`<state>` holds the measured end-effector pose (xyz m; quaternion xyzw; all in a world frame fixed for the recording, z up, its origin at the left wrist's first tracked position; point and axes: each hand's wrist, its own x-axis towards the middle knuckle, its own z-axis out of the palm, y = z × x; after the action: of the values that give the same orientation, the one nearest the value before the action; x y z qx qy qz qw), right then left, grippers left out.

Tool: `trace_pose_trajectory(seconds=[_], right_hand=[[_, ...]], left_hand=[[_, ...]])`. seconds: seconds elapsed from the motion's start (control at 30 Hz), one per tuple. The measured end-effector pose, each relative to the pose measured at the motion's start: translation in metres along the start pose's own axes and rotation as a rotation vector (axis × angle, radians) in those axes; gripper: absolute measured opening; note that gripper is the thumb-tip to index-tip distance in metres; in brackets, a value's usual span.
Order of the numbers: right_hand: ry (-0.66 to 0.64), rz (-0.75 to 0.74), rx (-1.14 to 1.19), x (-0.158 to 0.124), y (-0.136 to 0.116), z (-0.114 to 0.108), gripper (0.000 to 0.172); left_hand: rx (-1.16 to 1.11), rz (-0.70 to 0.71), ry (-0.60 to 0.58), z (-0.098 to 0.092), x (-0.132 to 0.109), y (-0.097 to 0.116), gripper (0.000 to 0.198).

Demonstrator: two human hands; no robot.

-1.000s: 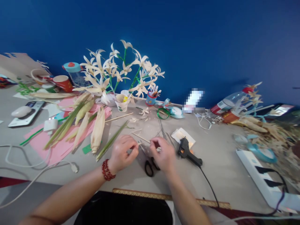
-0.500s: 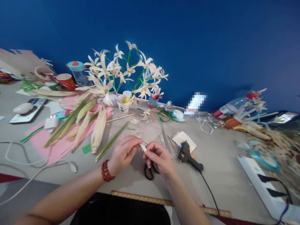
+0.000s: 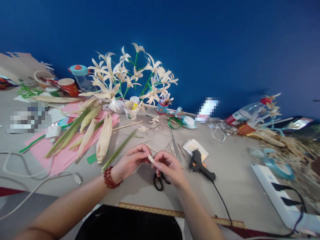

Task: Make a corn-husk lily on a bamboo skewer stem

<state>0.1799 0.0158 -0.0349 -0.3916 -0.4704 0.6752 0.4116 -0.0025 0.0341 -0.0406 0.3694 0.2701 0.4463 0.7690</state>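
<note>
A small pale strip (image 3: 151, 159), like a piece of corn husk, spans the gap between my two hands. My left hand (image 3: 132, 161) pinches its upper left end between thumb and fingers. The lower right end is pinched by my right hand (image 3: 170, 167), with the other fingers curled beneath. Black-handled scissors (image 3: 159, 183) lie on the table just under my right hand, their blades hidden by it. To the right rests a black glue gun (image 3: 201, 166), its nozzle end by a white card (image 3: 196, 148).
Husk flowers on green stems (image 3: 136, 73) stand at the back near a paper cup (image 3: 131, 110). Corn husks (image 3: 104, 138) lie on pink paper (image 3: 41, 153) at left. Thin wires (image 3: 177, 146) lie beyond my right hand. A power strip (image 3: 271, 193) and a plastic bottle (image 3: 241, 115) are at right.
My left hand has shifted slightly and its fingers have drawn down around the strip's end, so the strip sits straighter between both hands. The view has moved a little; the table items look unchanged.
</note>
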Motion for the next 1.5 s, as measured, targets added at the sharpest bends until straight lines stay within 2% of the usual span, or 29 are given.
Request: trace_pose_trajectory(seconds=[0.2, 0.33, 0.43, 0.57, 0.67, 0.8, 1.1, 1.27, 1.5], right_hand=[[-0.034, 0.032, 0.112, 0.002, 0.007, -0.004, 0.015], [-0.032, 0.020, 0.141, 0.002, 0.007, -0.004, 0.012], [-0.023, 0.020, 0.125, 0.002, 0.007, -0.003, 0.013], [-0.022, 0.027, 0.108, 0.003, 0.007, -0.002, 0.013], [-0.012, 0.036, 0.177, 0.005, 0.008, 0.000, 0.012], [-0.012, 0.029, 0.300, 0.006, 0.008, 0.004, 0.020], [0.121, 0.033, 0.197, 0.005, 0.009, 0.007, 0.021], [0.138, 0.023, 0.203, 0.005, 0.010, 0.007, 0.018], [0.135, -0.028, 0.131, 0.004, 0.007, 0.007, 0.020]], left_hand=[[-0.134, -0.086, -0.008, -0.004, 0.005, -0.002, 0.008], [-0.160, -0.082, -0.001, -0.005, 0.007, -0.002, 0.018], [-0.111, -0.073, -0.049, -0.003, 0.005, -0.001, 0.025], [-0.051, -0.046, -0.070, -0.003, 0.000, 0.000, 0.014], [-0.063, -0.031, -0.053, -0.005, 0.000, -0.001, 0.014], [-0.086, -0.024, -0.044, -0.007, 0.002, -0.001, 0.015], [-0.063, -0.052, 0.007, -0.001, 0.005, 0.000, 0.019], [-0.070, -0.061, 0.029, -0.001, 0.008, -0.001, 0.020], [-0.154, -0.029, -0.046, -0.003, 0.008, -0.005, 0.027]])
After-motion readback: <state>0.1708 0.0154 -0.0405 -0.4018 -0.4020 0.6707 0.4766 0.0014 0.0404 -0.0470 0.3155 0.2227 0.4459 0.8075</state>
